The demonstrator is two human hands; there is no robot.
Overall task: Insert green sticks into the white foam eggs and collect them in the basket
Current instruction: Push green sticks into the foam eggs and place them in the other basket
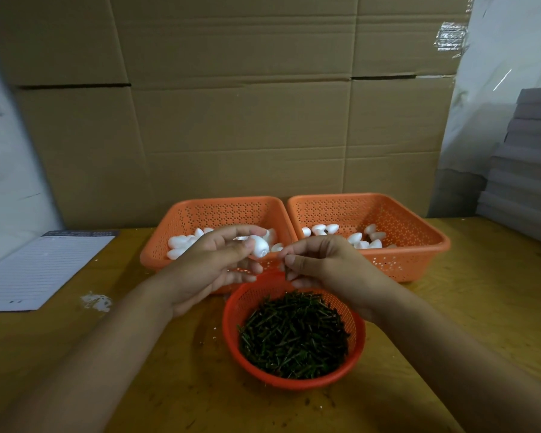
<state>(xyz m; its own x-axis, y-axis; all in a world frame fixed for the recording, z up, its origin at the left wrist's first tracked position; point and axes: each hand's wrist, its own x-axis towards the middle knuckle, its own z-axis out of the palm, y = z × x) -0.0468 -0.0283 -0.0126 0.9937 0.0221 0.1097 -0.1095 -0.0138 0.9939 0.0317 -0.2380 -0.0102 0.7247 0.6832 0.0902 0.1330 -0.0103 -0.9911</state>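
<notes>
Gripping foam egg, left hand raised

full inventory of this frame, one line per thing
foam egg in hand: one, white, pinched by the left hand
green stick: one, dark green, pinched by the right hand
left basket: one, orange, back centre, holds loose eggs
right basket: one, orange, back right, holds eggs
round basket: one, red-orange, front centre, full of green sticks
lined pad: one, white, left on the table
table: one, wooden
cardboard: brown, behind
left hand: gripping
right hand: gripping
</notes>
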